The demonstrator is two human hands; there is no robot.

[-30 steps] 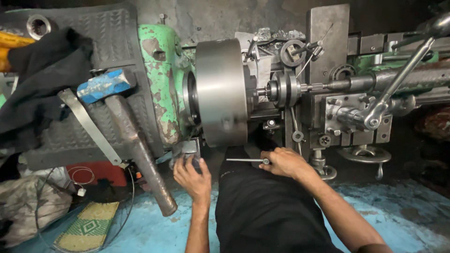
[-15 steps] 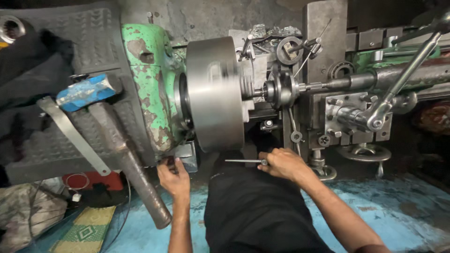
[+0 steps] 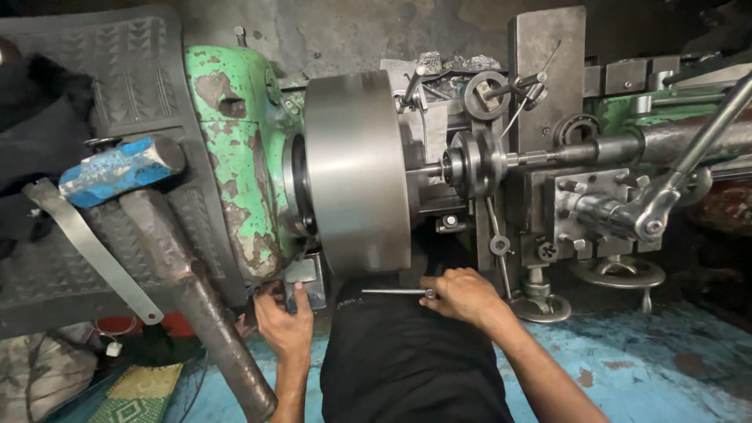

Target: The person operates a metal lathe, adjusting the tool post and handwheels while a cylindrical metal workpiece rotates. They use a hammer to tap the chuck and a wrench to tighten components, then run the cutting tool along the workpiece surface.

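Note:
An old lathe with a chipped green headstock (image 3: 235, 164) fills the view. Its big steel chuck (image 3: 356, 168) looks smooth and blurred, as if turning. A round workpiece (image 3: 470, 163) sits just right of the chuck. My left hand (image 3: 283, 321) rests on a small grey switch box (image 3: 307, 280) under the headstock, thumb on its face. My right hand (image 3: 462, 296) grips a thin metal rod (image 3: 392, 292) that lies level below the chuck. My dark trousers (image 3: 407, 368) fill the space between both arms.
A blue-headed sledgehammer (image 3: 125, 168) with a long worn handle lies on a black rubber mat (image 3: 102, 78) at left, beside a flat metal strip (image 3: 94, 251). The carriage with a handwheel (image 3: 619, 274) and a long lever (image 3: 689, 164) stands at right. The floor (image 3: 666, 360) is painted blue.
The view has shifted and come closer to the lathe. My left hand stays at the switch box and my right hand keeps hold of the thin rod.

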